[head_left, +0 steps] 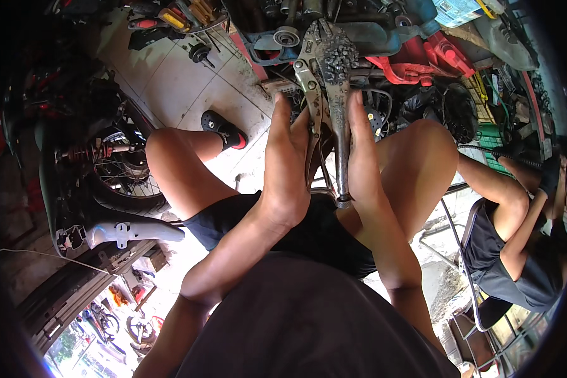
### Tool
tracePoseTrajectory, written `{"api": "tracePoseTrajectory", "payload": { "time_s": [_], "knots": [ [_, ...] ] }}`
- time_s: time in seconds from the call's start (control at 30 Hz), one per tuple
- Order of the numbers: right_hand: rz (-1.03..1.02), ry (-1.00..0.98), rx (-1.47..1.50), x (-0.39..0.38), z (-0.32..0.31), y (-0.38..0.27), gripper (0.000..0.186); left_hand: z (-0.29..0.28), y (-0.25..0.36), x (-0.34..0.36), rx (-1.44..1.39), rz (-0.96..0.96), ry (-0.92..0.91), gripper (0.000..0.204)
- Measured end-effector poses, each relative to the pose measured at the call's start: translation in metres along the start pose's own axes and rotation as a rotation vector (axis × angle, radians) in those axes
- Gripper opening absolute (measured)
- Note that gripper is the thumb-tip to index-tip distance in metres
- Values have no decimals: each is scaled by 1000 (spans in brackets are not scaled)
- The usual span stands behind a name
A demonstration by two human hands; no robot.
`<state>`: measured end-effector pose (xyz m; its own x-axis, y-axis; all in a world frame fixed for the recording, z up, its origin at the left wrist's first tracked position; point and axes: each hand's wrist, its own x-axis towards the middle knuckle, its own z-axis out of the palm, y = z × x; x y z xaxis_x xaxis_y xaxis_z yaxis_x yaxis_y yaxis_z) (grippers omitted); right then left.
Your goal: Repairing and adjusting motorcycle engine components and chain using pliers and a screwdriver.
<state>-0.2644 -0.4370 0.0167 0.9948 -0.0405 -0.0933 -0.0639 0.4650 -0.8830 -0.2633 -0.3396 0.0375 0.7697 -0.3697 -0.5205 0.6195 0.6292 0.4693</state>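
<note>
A pair of locking pliers (341, 129) stands between my two hands, jaws pointing away from me and handles toward my lap. Dark, lumpy, shiny grains cover the jaw end. My left hand (285, 154) presses along the left handle, thumb stretched upward. Against the right handle, with the adjusting screw at its near end, lies my right hand (363, 148), thumb also up. Both palms face each other round the tool; most of the fingers are hidden behind it. Just beyond the jaws is a blue metal frame (378, 39) with a round bearing-like part (286, 36).
Red metal parts (416, 60) lie beyond my right hand. Tools, including a yellow-handled screwdriver (174, 20), sit at the far left. A motorcycle wheel (123, 165) and a grey plastic piece (132, 233) are on the left. Another person (510, 252) sits at the right, wearing a black glove.
</note>
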Motion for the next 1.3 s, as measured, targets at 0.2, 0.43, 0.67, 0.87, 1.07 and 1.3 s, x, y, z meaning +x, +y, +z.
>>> {"api": "tracePoseTrajectory", "payload": {
  "time_s": [0.2, 0.43, 0.67, 0.87, 1.07, 1.3],
  "knots": [
    [176, 35, 78, -1, -10, 13, 55, 0, 4, -5, 64, 21, -50, 63],
    [157, 181, -234, -2, -20, 29, 56, 0, 3, -6, 243, 74, -41, 43],
    [-48, 2, -229, -1, -1, 12, 56, -10, -7, 2, 577, 403, 106, 34],
    [121, -287, 119, -15, 0, -20, 101, -16, -6, -10, 907, 669, 178, 22],
    [499, -287, 211, -27, -29, -20, 85, -5, 7, -15, 1302, 945, 99, 25],
    [486, -250, 84, -39, -49, 9, 57, -7, 42, -8, 1256, 696, -208, 22]
  ]
}}
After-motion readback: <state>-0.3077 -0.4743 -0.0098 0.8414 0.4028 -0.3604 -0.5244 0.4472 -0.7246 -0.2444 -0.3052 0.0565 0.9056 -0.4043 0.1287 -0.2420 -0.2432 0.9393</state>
